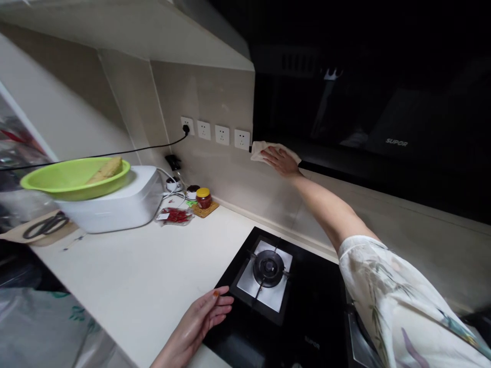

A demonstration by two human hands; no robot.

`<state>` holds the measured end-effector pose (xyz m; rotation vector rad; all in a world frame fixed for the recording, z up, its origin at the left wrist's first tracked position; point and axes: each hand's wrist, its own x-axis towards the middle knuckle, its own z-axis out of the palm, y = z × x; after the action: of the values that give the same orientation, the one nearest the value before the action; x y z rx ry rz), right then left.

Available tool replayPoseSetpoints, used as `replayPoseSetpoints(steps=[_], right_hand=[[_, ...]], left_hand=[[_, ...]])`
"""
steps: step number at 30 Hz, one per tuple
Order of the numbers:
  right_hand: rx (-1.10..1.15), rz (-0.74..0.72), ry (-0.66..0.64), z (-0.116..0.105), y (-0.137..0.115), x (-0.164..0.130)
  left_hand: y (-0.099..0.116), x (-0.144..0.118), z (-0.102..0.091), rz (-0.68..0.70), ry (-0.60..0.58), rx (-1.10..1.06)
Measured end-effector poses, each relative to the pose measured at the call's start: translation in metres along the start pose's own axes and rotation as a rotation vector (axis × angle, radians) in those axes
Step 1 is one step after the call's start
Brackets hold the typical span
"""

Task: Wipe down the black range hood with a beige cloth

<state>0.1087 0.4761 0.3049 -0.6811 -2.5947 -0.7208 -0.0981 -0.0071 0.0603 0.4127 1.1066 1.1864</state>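
Observation:
My right hand stretches far forward and presses a pale cloth against the lower left corner of the black range hood. Part of the cloth sticks out left of the fingers, next to a wall socket. My left hand hovers by the left edge of the black gas stove, fingers loosely extended with nothing in them. Just beyond it lies a burner on a square steel plate.
On the white counter stands a white appliance carrying a green basin. Scissors, a bag of dried red chillies and a yellow-lidded jar lie around it. A black cord runs to a wall socket.

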Motion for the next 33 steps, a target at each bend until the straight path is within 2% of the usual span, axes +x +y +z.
replayPoseSetpoints(steps=[3, 6, 15, 22, 29, 33], right_hand=[[-0.046, -0.030, 0.091, -0.003, 0.013, -0.028], [-0.090, -0.053, 0.124, -0.009, 0.024, -0.054], [-0.179, -0.010, 0.031, -0.026, 0.042, -0.107], [-0.187, -0.028, 0.039, -0.039, 0.054, -0.145], [-0.199, -0.052, 0.124, -0.055, 0.077, -0.202], [-0.207, 0.003, 0.016, -0.073, 0.085, -0.234]], left_hand=[[-0.003, 0.004, 0.005, -0.012, 0.000, -0.002], [-0.005, 0.008, 0.016, -0.023, -0.014, 0.004], [-0.012, 0.005, 0.048, -0.040, -0.045, 0.005], [-0.014, -0.004, 0.067, -0.063, -0.015, -0.002], [-0.016, -0.011, 0.091, -0.085, 0.004, 0.003], [-0.022, -0.012, 0.105, -0.097, -0.016, 0.003]])
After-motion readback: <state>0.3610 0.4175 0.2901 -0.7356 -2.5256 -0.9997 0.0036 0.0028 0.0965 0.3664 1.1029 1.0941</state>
